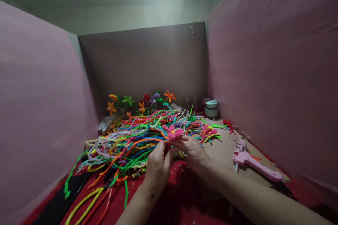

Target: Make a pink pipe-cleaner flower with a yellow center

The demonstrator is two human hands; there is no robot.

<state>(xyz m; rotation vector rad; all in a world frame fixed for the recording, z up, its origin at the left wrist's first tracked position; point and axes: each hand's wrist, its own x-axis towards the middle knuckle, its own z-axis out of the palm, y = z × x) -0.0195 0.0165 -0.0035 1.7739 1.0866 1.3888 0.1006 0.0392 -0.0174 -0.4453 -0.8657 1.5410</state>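
Note:
A pink pipe-cleaner flower with a yellow centre stands up from my two hands, which meet just below its petals. My left hand is closed, its thumb and fingers pinched under the bloom. From the other side my right hand also grips there, fingers curled; a bit of green shows between them. The stem is mostly hidden by the fingers. Behind and to the left of the hands spreads a big tangled heap of coloured pipe cleaners.
Finished pipe-cleaner flowers, one an orange flower, stand at the back. A pink hot glue gun lies at right on a cardboard sheet. A lidded jar stands behind. Yellow-handled pliers lie front left. Pink side panels enclose the table.

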